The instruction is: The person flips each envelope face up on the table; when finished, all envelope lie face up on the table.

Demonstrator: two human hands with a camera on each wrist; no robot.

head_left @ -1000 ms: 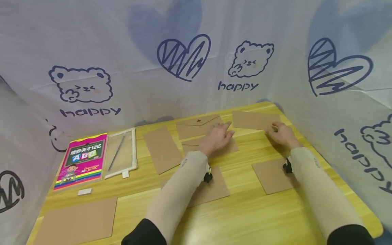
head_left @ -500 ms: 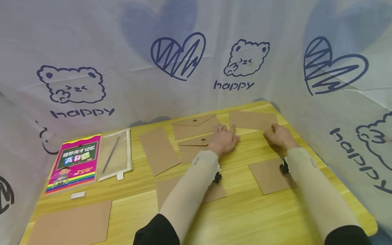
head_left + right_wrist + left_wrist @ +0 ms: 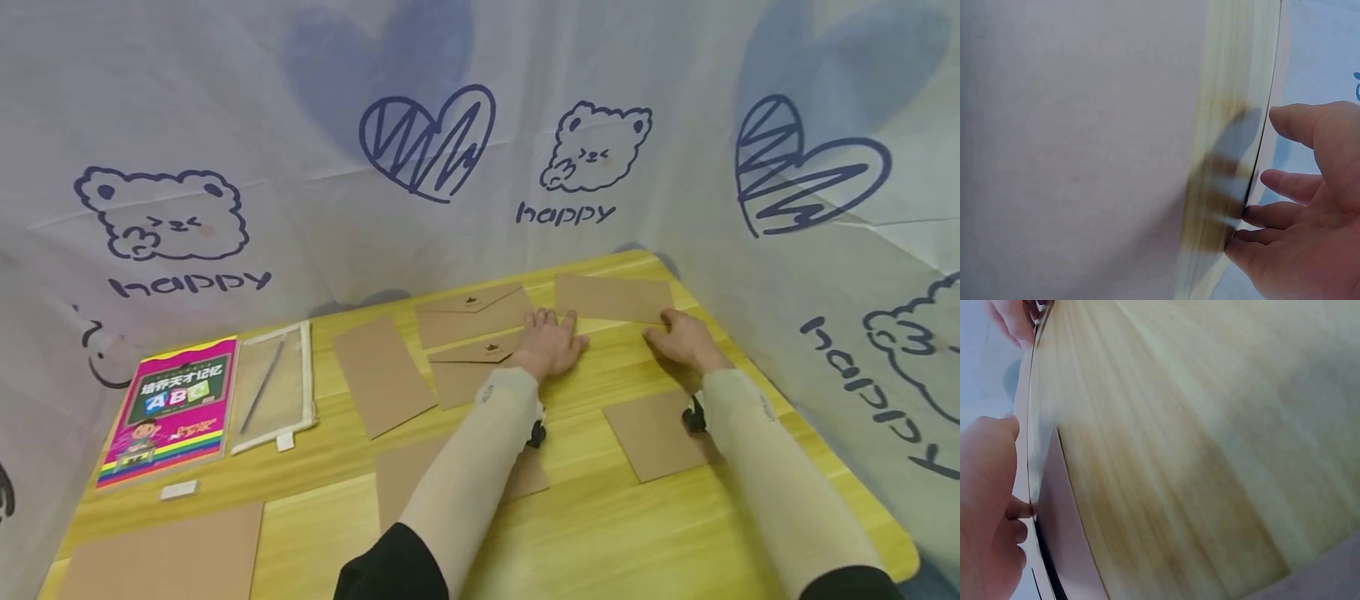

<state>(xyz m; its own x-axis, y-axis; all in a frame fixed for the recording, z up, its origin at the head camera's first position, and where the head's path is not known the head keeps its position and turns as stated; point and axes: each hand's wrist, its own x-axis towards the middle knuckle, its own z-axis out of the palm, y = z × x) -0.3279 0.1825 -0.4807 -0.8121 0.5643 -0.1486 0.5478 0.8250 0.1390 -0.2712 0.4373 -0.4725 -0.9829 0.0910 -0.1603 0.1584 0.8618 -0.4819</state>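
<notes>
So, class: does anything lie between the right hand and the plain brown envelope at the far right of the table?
Nothing visible does. The right hand already has its fingertips at the near edge of the plain brown envelope; only bare wooden table shows around them. The left hand rests apart, on a flapped envelope.

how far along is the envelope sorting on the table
Early, by the look of it. Nothing is stacked: two flapped envelopes and several plain brown ones lie spread singly over the table. In hand: the left hand lies flat by the flapped pair, and the right hand touches the near edge of the far envelope. Left untouched: the nearer envelopes, the big card sheet, the pink book.
</notes>
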